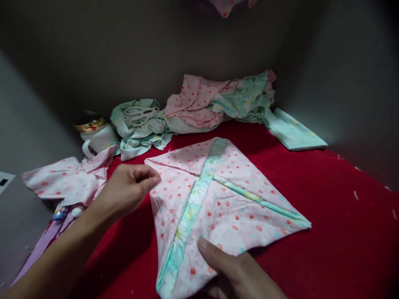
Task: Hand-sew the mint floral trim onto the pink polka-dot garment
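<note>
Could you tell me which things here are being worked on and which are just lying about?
In hand: folded pink patchwork piece, left hand pinching its edge, right hand pressing it down.
Lying about: scissors, white cup, fabric scraps, folded green cloth.

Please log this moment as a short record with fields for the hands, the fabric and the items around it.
left hand: left hand, fingertips pinched at the left corner of the patchwork piece
right hand: right hand, fingers flat on the piece's near edge
patchwork piece: pink floral cloth with green floral strips, flat on the red cloth
behind: scissors on green fabric; pink and green scraps
left: white cup
</note>
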A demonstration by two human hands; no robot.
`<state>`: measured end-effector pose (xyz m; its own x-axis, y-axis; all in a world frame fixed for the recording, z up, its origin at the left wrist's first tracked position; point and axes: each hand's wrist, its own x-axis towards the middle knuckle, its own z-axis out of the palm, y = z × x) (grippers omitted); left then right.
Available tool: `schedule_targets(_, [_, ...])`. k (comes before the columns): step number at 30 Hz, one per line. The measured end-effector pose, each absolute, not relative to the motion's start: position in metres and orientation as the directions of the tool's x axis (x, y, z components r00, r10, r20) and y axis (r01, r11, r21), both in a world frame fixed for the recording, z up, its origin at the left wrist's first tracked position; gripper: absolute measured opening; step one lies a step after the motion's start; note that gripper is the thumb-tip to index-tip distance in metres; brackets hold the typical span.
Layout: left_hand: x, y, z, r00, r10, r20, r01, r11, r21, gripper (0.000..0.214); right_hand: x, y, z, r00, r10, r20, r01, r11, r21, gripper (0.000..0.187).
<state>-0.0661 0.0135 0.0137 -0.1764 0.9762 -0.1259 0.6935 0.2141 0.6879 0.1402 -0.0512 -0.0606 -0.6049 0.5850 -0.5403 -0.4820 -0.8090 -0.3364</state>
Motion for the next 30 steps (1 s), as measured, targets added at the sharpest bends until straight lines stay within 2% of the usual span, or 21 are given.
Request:
schedule_targets(3, [-0.085, 0.02, 0.007, -0.365, 0.913, 0.18, 0.843, 0.242, 0.481, 0.019, 0.142, -0.051, -0.058, -0.604, 0.573, -0.553, -0.476, -0.817, -0.326, 0.095])
schedule_targets(5, [-0.09, 0.022, 0.003, -0.406, 0.88, 0.245, 0.871, 0.291, 0.396, 0.021, 0.142, -0.051, -0.057, -0.599, 0.569, -0.563, -0.477, -0.818, -0.32, 0.097])
schedule_targets(8, [-0.079, 0.02, 0.004, -0.35, 0.935, 0.061, 0.839, 0.283, 0.465, 0.031, 0.141, -0.051, -0.057, -0.595, 0.551, -0.585, -0.472, -0.829, -0.301, 0.095])
schedule_targets(10, [-0.064, 0.015, 0.007, -0.178, 0.971, -0.159, 0.788, 0.238, 0.568, 0.036, 0.139, -0.051, -0.058, -0.598, 0.563, -0.57, -0.477, -0.822, -0.312, 0.088])
schedule_targets(12, [-0.047, 0.007, 0.01, 0.07, 0.911, -0.407, 0.683, 0.254, 0.685, 0.037, 0.138, -0.051, -0.059, -0.614, 0.589, -0.525, -0.484, -0.807, -0.338, 0.079])
schedule_targets(14, [-0.035, 0.0, 0.01, 0.274, 0.797, -0.538, 0.601, 0.295, 0.743, 0.031, 0.137, -0.05, -0.061, -0.629, 0.613, -0.478, -0.501, -0.79, -0.354, 0.075])
schedule_targets(16, [-0.031, -0.003, 0.007, 0.344, 0.755, -0.558, 0.588, 0.29, 0.755, 0.022, 0.136, -0.05, -0.062, -0.637, 0.617, -0.463, -0.508, -0.787, -0.35, 0.076])
schedule_targets(19, [-0.034, 0.0, 0.004, 0.357, 0.749, -0.558, 0.556, 0.31, 0.771, 0.018, 0.137, -0.05, -0.062, -0.62, 0.615, -0.488, -0.507, -0.788, -0.35, 0.08])
schedule_targets(26, [-0.043, 0.005, 0.012, 0.239, 0.859, -0.452, 0.508, 0.286, 0.813, 0.02, 0.141, -0.05, -0.057, -0.626, 0.583, -0.518, -0.45, -0.812, -0.371, 0.079])
schedule_targets(30, [-0.044, 0.006, 0.016, 0.141, 0.91, -0.39, 0.542, 0.259, 0.8, 0.022, 0.141, -0.051, -0.061, -0.619, 0.589, -0.519, -0.449, -0.808, -0.382, 0.089])
